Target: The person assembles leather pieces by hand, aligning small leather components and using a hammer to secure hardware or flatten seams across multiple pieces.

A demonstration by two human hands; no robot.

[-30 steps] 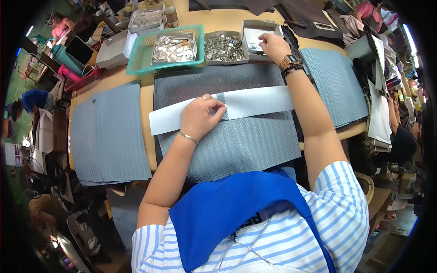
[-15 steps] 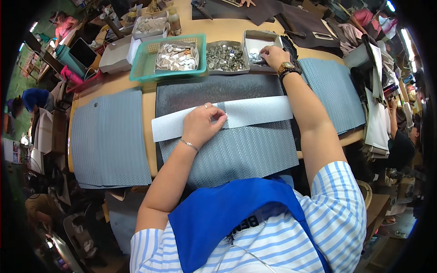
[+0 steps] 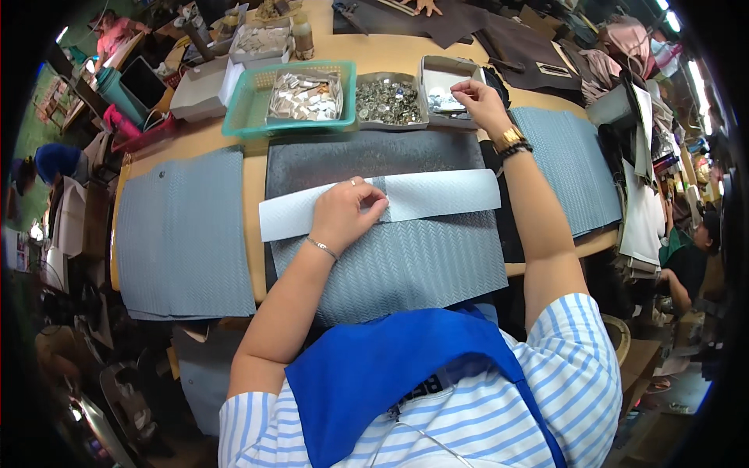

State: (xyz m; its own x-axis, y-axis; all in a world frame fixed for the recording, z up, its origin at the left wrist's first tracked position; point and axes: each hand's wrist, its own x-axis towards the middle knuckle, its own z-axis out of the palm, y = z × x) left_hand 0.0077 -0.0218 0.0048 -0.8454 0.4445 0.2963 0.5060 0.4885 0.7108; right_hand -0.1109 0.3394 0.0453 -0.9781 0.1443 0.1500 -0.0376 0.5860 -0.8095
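A grey-blue herringbone-textured sheet [image 3: 406,261] lies in front of me, its far edge folded over so a white backing strip [image 3: 445,193] faces up. A narrow grey band [image 3: 380,189] crosses the strip near its middle. My left hand [image 3: 347,210] rests on the strip, thumb and forefinger pinched beside the band; whatever they hold is too small to name. My right hand [image 3: 481,105] is over the white cardboard box [image 3: 445,74], which contains small pale pieces. Its fingertips are pinched, and what is between them cannot be made out.
A dark mat [image 3: 328,156] lies under the sheet. Beyond it stand a box of metal fasteners [image 3: 390,101] and a green basket [image 3: 250,93] with small white pieces. Textured sheets are stacked at left [image 3: 183,234] and right [image 3: 566,164]. Another person's hand [image 3: 425,6] shows at the far edge.
My right hand has drawn slightly up and back from the pieces in the white box, its wrist shifting right. My left hand keeps its place on the white strip.
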